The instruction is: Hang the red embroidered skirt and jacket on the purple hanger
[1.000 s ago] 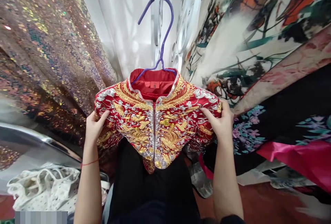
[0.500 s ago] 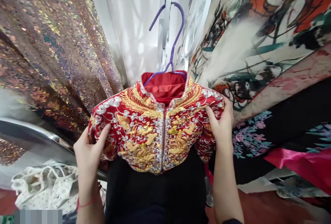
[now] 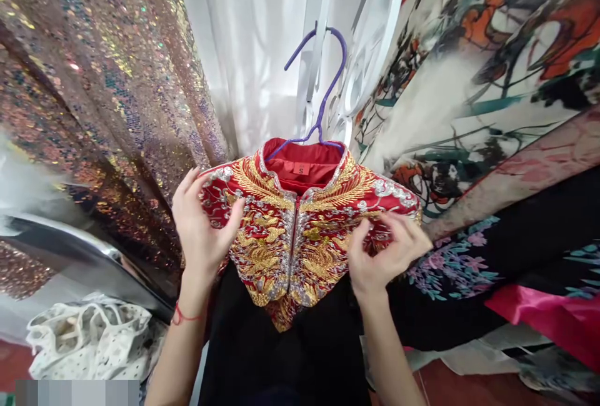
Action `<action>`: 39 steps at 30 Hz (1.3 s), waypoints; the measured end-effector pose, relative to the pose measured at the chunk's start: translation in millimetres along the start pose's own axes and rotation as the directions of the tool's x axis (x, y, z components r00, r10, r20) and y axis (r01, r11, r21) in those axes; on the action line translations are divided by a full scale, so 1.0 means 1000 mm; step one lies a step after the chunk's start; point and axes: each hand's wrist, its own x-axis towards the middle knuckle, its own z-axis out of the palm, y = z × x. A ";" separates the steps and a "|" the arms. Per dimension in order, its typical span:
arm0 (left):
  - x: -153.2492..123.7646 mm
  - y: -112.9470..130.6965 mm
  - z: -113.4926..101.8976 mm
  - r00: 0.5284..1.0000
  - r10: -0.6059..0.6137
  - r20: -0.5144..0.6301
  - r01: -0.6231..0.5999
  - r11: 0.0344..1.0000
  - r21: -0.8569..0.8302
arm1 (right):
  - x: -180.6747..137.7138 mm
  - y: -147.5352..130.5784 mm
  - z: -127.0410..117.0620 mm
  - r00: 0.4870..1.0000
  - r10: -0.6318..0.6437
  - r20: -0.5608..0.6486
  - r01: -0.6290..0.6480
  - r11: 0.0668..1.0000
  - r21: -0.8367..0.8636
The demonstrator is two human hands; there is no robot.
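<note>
A short red jacket (image 3: pixel 262 231) with gold and silver embroidery hangs before me, its front closed along the middle and a size label "S" (image 3: pixel 301 169) inside the stand collar. It hangs from a purple hanger (image 3: pixel 330 84). Over the shoulder on the left, my left hand (image 3: pixel 204 231) is open, thumb and fingers spread. My right hand (image 3: pixel 384 256) is in front of the sleeve on the right; its fingers are bent, with a gap between thumb and forefinger and nothing visible held. Whether either hand touches the fabric is unclear.
Sequinned fabric (image 3: pixel 107 62) drapes on the left. A white metal stand (image 3: pixel 319 0) holds the hanger hook. Patterned fabric (image 3: pixel 497 94) and black floral-embroidered cloth (image 3: pixel 520 225) hang at right. White spotted cloth (image 3: pixel 89 337) lies at lower left.
Both hands have let go of the jacket's shoulders and sleeves and moved inward. The jacket's lower edge has dropped to a point, and the view has shifted slightly.
</note>
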 end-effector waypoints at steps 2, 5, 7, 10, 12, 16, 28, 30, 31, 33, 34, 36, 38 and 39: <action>0.025 0.014 0.009 0.986 0.153 0.063 -0.152 0.988 -0.012 | 0.000 -0.029 0.000 0.991 -0.038 0.125 0.007 0.970 0.243; 0.056 0.019 0.026 0.936 0.272 0.225 -0.271 0.962 -0.035 | 0.000 -0.063 0.007 0.929 0.042 0.368 -0.202 0.891 0.407; 0.066 0.016 0.035 0.902 0.269 0.337 -0.283 0.959 -0.008 | 0.001 -0.077 0.015 0.853 0.162 0.496 -0.372 0.855 0.361; 0.060 0.011 0.042 0.923 0.219 0.318 -0.259 0.962 0.089 | 0.003 -0.089 0.025 0.704 0.317 0.636 -0.581 0.772 0.258; 0.051 0.012 0.044 0.956 0.212 0.205 -0.241 0.962 0.129 | 0.005 -0.093 0.028 0.636 0.390 0.666 -0.667 0.712 0.220; 0.037 0.017 0.048 0.971 0.219 0.091 -0.230 0.964 0.134 | 0.007 -0.096 0.029 0.565 0.466 0.681 -0.779 0.574 0.254; 0.032 0.017 0.049 0.975 0.200 0.096 -0.210 0.972 0.109 | -0.013 -0.093 0.017 0.480 0.401 0.780 -0.872 0.313 0.376; 0.033 0.018 0.044 0.972 0.199 0.122 -0.206 0.977 0.047 | -0.021 -0.092 0.011 0.475 0.411 0.778 -0.876 0.305 0.373; 0.031 0.019 0.040 0.972 0.198 0.129 -0.199 0.980 -0.001 | -0.025 -0.092 0.008 0.476 0.418 0.774 -0.876 0.309 0.371; 0.019 0.024 0.032 0.983 0.170 0.065 -0.163 0.981 -0.101 | -0.033 -0.089 0.003 0.463 0.413 0.784 -0.881 0.306 0.360; 0.008 0.028 0.029 0.991 0.136 -0.014 -0.137 0.980 -0.147 | -0.037 -0.088 0.001 0.446 0.399 0.801 -0.889 0.297 0.348; -0.023 0.036 0.026 0.982 0.019 -0.186 -0.064 0.968 -0.242 | -0.045 -0.085 -0.002 0.413 0.370 0.832 -0.902 0.288 0.321; -0.060 0.045 0.027 0.979 -0.121 -0.162 0.054 0.929 -0.366 | -0.052 -0.081 -0.004 0.392 0.345 0.853 -0.906 0.308 0.292; -0.078 0.049 0.029 0.983 -0.177 -0.055 0.139 0.899 -0.416 | -0.055 -0.079 -0.005 0.381 0.332 0.863 -0.905 0.325 0.274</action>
